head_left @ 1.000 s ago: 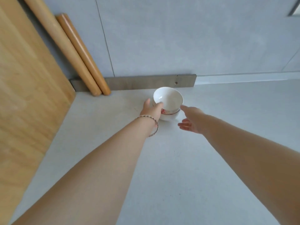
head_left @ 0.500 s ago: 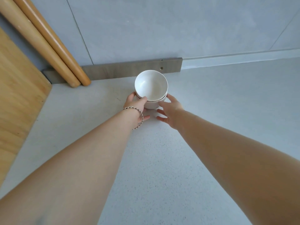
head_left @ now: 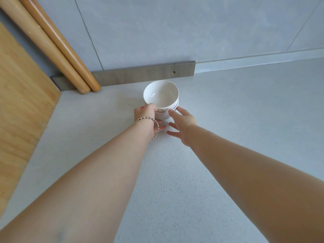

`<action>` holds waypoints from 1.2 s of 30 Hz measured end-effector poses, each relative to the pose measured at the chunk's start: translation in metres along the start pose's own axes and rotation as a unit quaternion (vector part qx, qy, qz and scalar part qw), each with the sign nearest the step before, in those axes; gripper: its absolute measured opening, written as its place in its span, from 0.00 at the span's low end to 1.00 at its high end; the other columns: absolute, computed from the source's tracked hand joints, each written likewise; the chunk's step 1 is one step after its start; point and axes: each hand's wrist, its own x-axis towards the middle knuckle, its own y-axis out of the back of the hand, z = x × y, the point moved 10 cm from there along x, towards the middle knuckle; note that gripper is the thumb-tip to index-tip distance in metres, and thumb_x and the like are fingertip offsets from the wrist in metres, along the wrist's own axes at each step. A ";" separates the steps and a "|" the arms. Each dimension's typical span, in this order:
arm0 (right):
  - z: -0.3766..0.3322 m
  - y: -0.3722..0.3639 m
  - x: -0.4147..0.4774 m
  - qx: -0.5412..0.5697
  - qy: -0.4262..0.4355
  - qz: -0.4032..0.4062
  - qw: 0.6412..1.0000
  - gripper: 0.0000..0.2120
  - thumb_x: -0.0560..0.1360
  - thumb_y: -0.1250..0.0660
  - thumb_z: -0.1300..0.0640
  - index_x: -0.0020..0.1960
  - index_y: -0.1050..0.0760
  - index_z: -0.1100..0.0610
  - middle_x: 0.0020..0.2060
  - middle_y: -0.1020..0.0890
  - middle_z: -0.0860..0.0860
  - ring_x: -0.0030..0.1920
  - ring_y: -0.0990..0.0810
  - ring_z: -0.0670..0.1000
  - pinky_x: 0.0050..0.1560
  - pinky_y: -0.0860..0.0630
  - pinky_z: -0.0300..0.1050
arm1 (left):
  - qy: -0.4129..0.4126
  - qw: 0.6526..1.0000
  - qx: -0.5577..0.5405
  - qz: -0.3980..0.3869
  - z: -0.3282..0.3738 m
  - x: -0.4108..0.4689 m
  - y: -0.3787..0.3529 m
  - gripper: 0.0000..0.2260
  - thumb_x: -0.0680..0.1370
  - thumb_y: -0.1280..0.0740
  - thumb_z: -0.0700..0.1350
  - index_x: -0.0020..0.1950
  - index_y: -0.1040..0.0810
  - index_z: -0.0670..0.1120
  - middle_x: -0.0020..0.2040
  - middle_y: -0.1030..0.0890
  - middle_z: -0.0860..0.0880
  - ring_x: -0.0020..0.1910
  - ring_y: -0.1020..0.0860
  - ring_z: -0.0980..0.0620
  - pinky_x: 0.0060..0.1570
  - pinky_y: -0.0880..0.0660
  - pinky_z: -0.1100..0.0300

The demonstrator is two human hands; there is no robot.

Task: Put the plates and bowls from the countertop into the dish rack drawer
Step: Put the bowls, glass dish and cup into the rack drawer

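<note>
A small stack of white bowls [head_left: 162, 98] stands on the grey countertop [head_left: 175, 172] near the back wall, the top one tilted slightly toward me. My left hand [head_left: 146, 114], with a thin bracelet on the wrist, grips the stack's left side, thumb at the rim. My right hand [head_left: 182, 122] touches the stack's right side with its thumb and index finger, the other fingers spread below. No dish rack drawer is in view.
Two wooden rolling pins [head_left: 57, 48] lean against the grey wall at the back left. A large wooden board [head_left: 21, 111] stands along the left edge. A grey strip [head_left: 143, 76] runs along the wall's base behind the bowls.
My right hand has come in from the right and closed onto the bowls' side. My left hand has kept its grip, and the stack sits tilted a little toward me.
</note>
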 end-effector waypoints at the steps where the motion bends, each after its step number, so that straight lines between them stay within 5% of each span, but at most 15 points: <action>1: 0.000 -0.001 0.000 -0.009 -0.002 -0.003 1.000 0.25 0.76 0.35 0.53 0.71 0.35 0.47 0.67 0.29 0.53 0.62 0.26 0.54 0.48 0.20 0.48 | 0.014 1.000 -0.007 -0.010 -0.003 0.001 -0.002 0.18 0.72 0.42 0.38 0.62 0.28 0.41 0.43 0.23 0.41 0.36 0.22 0.43 0.45 0.21 0.45; 3: 0.001 -0.003 -0.002 -0.022 -0.003 -0.009 1.000 0.25 0.76 0.36 0.53 0.72 0.36 0.47 0.66 0.28 0.52 0.62 0.25 0.53 0.49 0.21 0.46 | 0.029 0.999 -0.009 -0.029 -0.008 -0.002 -0.009 0.20 0.73 0.41 0.43 0.65 0.30 0.41 0.43 0.20 0.40 0.34 0.21 0.43 0.45 0.21 0.45; 8: 0.003 -0.004 -0.012 -0.059 -0.002 -0.028 0.998 0.26 0.77 0.37 0.53 0.73 0.40 0.47 0.68 0.30 0.52 0.60 0.26 0.53 0.58 0.24 0.44 | -0.004 0.998 0.060 0.030 0.000 0.001 -0.006 0.18 0.76 0.43 0.37 0.67 0.32 0.41 0.42 0.23 0.40 0.17 0.24 0.46 0.16 0.25 0.53; 11: -0.001 0.005 -0.025 -0.056 -0.004 -0.027 0.998 0.28 0.77 0.37 0.51 0.74 0.42 0.51 0.67 0.31 0.53 0.62 0.27 0.54 0.61 0.25 0.47 | -0.021 0.996 0.081 0.038 0.001 -0.009 0.004 0.19 0.76 0.43 0.34 0.67 0.32 0.43 0.54 0.26 0.42 0.31 0.23 0.45 0.21 0.23 0.54; 14: -0.004 0.020 -0.056 -0.038 -0.012 -0.038 0.998 0.32 0.74 0.34 0.47 0.73 0.40 0.57 0.61 0.28 0.56 0.51 0.21 0.55 0.52 0.21 0.44 | -0.072 0.986 0.147 0.009 0.000 -0.038 0.016 0.21 0.76 0.42 0.34 0.68 0.32 0.47 0.61 0.27 0.45 0.46 0.21 0.41 0.27 0.21 0.55; 16: 0.001 0.033 -0.090 -0.078 -0.006 -0.058 0.995 0.34 0.73 0.32 0.47 0.73 0.40 0.57 0.63 0.26 0.57 0.42 0.17 0.54 0.43 0.18 0.43 | -0.105 0.974 0.201 -0.017 -0.003 -0.070 0.028 0.21 0.76 0.41 0.35 0.68 0.31 0.48 0.58 0.24 0.45 0.43 0.20 0.43 0.28 0.19 0.56; 20: 0.033 0.057 -0.169 -0.216 0.010 -0.114 0.970 0.25 0.74 0.33 0.49 0.68 0.36 0.52 0.48 0.19 0.54 0.32 0.16 0.48 0.31 0.19 0.41 | -0.116 0.939 0.306 -0.110 -0.032 -0.147 0.052 0.22 0.75 0.40 0.36 0.66 0.29 0.54 0.45 0.21 0.49 0.42 0.19 0.50 0.31 0.18 0.62; 24: 0.079 0.077 -0.239 -0.297 -0.026 -0.141 0.944 0.15 0.78 0.41 0.50 0.62 0.32 0.53 0.45 0.21 0.49 0.37 0.17 0.51 0.37 0.16 0.47 | -0.138 0.863 0.458 -0.164 -0.069 -0.220 0.071 0.26 0.73 0.39 0.37 0.69 0.31 0.57 0.54 0.22 0.51 0.41 0.20 0.52 0.45 0.19 0.59; 27: 0.120 0.094 -0.284 -0.336 -0.066 -0.141 0.929 0.10 0.79 0.43 0.50 0.60 0.33 0.48 0.46 0.24 0.47 0.43 0.17 0.58 0.42 0.17 0.55 | -0.125 0.823 0.514 -0.208 -0.112 -0.267 0.087 0.28 0.73 0.37 0.40 0.70 0.35 0.59 0.56 0.25 0.56 0.29 0.25 0.63 0.34 0.30 0.75; 31: 0.176 0.119 -0.327 -0.405 -0.091 -0.145 0.898 0.08 0.78 0.44 0.52 0.56 0.36 0.44 0.40 0.24 0.41 0.32 0.18 0.45 0.35 0.23 0.36 | -0.042 0.851 0.474 -0.220 -0.174 -0.314 0.123 0.20 0.73 0.36 0.42 0.60 0.35 0.61 0.51 0.27 0.65 0.33 0.22 0.62 0.29 0.27 0.71; 36: 0.258 0.142 -0.348 -0.458 -0.170 -0.146 0.860 0.07 0.78 0.46 0.54 0.53 0.36 0.43 0.35 0.26 0.42 0.30 0.24 0.43 0.24 0.28 0.33 | 0.056 0.884 0.410 -0.219 -0.264 -0.336 0.159 0.19 0.71 0.36 0.40 0.50 0.33 0.64 0.51 0.25 0.64 0.25 0.25 0.66 0.28 0.31 0.77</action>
